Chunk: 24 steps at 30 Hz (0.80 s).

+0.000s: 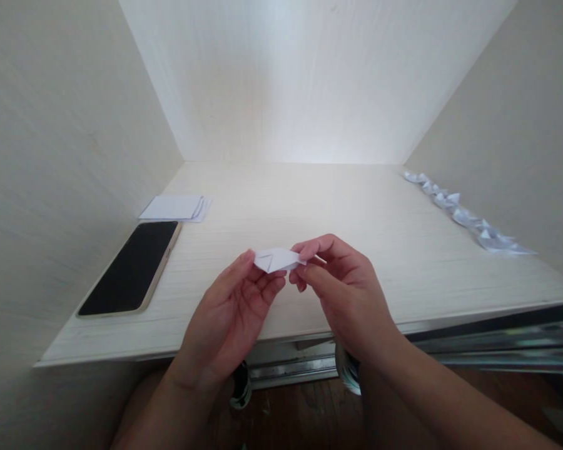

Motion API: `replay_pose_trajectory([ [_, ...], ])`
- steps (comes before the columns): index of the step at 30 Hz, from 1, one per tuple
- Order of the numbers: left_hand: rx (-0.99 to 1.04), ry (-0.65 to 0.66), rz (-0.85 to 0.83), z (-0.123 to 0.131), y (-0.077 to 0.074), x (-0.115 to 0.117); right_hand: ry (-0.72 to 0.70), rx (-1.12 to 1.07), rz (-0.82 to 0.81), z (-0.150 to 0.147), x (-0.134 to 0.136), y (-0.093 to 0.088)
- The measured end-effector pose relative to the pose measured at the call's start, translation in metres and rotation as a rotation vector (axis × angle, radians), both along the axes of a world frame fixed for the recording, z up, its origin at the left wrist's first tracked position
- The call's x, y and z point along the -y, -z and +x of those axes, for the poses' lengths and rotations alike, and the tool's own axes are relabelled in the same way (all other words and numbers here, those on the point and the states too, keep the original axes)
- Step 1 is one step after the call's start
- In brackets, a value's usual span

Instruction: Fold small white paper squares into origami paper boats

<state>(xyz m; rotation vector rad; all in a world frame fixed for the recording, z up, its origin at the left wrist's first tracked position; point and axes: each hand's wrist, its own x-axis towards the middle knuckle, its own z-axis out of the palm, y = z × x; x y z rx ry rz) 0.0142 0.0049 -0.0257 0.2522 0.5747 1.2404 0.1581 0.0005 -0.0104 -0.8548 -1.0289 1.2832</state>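
A small folded white paper piece (276,259) is held between both my hands just above the front of a pale wooden shelf (309,206). My left hand (237,300) pinches its left end with thumb and fingers. My right hand (340,284) pinches the right end, fingers curled around it. The paper shows a triangular fold on top.
A black-screened phone (131,269) lies at the left of the shelf, with a stack of white paper slips (174,207) behind it. Several folded white paper pieces (469,219) line the right wall. Walls close in left, right and behind. A metal rail (497,350) runs below the shelf edge.
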Motion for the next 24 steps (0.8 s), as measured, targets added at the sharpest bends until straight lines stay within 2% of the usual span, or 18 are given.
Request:
replay_pose_trajectory([
  [7, 0.025, 0.07, -0.048, -0.004, 0.0, -0.003, -0.081, 0.08, -0.02, 0.015, -0.002, 0.001],
  [15, 0.119, 0.131, -0.091, -0.004, -0.002, -0.003, -0.199, -0.055, -0.017, 0.017, -0.001, 0.004],
  [24, 0.093, 0.153, -0.122, -0.007, -0.003, -0.003, -0.172, 0.011, -0.048, 0.02, -0.001, 0.0],
])
